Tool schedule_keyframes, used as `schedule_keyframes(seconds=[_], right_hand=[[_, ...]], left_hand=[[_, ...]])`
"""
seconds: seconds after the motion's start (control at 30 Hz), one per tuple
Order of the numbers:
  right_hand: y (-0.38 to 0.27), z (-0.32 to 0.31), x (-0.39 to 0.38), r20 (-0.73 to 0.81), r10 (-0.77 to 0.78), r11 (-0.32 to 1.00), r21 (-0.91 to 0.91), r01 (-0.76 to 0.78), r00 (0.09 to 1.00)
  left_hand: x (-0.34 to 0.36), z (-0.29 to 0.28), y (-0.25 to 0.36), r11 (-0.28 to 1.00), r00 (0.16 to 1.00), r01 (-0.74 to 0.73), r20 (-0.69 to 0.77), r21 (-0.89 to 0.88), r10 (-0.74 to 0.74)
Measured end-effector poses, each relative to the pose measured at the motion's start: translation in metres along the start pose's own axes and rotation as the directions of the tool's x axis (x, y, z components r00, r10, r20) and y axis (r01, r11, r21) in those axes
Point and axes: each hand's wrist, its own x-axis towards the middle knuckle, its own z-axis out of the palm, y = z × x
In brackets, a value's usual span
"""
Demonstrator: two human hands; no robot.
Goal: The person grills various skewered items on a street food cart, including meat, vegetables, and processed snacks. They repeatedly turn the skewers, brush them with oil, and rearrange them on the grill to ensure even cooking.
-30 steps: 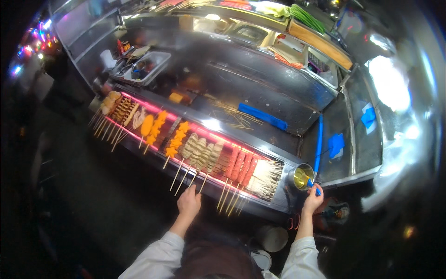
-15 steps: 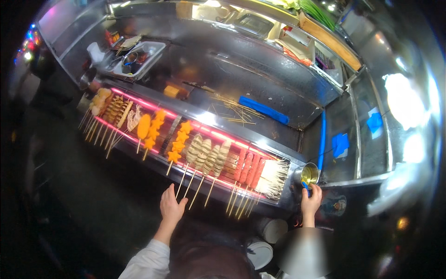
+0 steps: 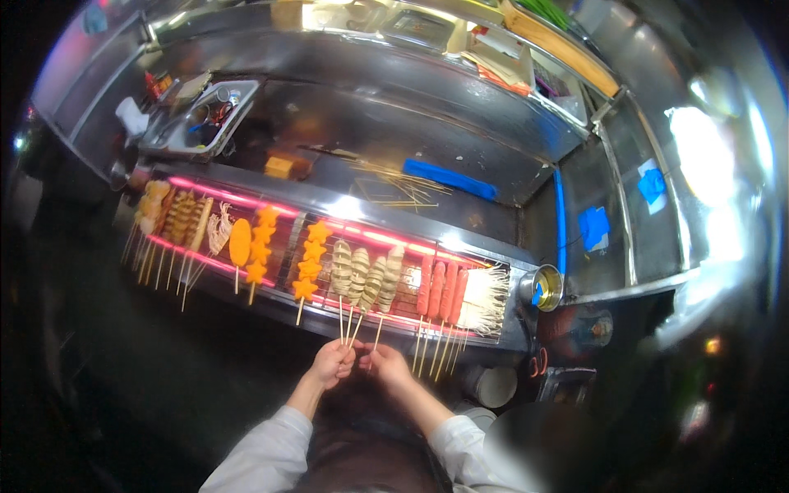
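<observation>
Below the glowing pink grill (image 3: 274, 292), my left hand (image 3: 331, 366) grips the stick ends of several spiral-cut pale skewers (image 3: 360, 279). Their tops still rest over the grill. My right hand (image 3: 384, 366) is beside it, fingers closed on another such skewer's stick (image 3: 378, 333). Along the grill lie orange star skewers (image 3: 310, 267), an orange oval piece (image 3: 240, 242), red sausage skewers (image 3: 437, 287), enoki skewers (image 3: 485, 296) and browned skewers at the left. A metal cup (image 3: 551, 278) of yellow liquid with a blue-handled tool (image 3: 538, 292) stands at the grill's right end.
Behind the grill are a white tray (image 3: 242, 90) with utensils, loose sticks (image 3: 403, 185), a yellow block (image 3: 279, 166) and a blue strip (image 3: 448, 179). Above is a loaded shelf (image 3: 559, 45). Metal panels flank the right; buckets (image 3: 491, 386) stand below.
My right hand has left the blue-handled tool in the cup and moved left to the skewer sticks. My left hand has closed round several sticks, now gathered together.
</observation>
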Motion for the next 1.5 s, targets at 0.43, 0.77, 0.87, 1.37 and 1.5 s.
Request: schedule_keyframes(seconds=[0.43, 0.77, 0.87, 1.37, 1.5], right_hand=[[-0.006, 0.035, 0.010, -0.064, -0.018, 0.992, 0.127, 0.026, 0.998], [0.025, 0.042, 0.027, -0.277, -0.188, 0.973, -0.182, 0.141, 0.942], [0.032, 0.039, 0.037, -0.295, -0.270, 0.920, -0.359, 0.155, 0.917], [-0.132, -0.290, -0.088, -0.550, -0.828, 0.538, -0.834, -0.118, 0.108], [-0.153, -0.323, -0.077, -0.456, -0.826, 0.380, -0.885, -0.268, 0.332]], left_hand=[[-0.003, -0.007, 0.014, -0.047, 0.687, 0.191, -0.100, 0.980, 0.720], [-0.003, -0.026, 0.020, 0.995, 0.980, -0.063, -0.182, 0.079, 0.077], [-0.001, -0.030, 0.029, 0.984, 0.983, -0.013, -0.176, 0.176, 0.045], [-0.018, -0.061, 0.058, 0.969, 0.831, -0.120, -0.513, 0.216, 0.217], [-0.007, -0.051, 0.062, 0.953, 0.783, -0.225, -0.545, 0.203, 0.301]])
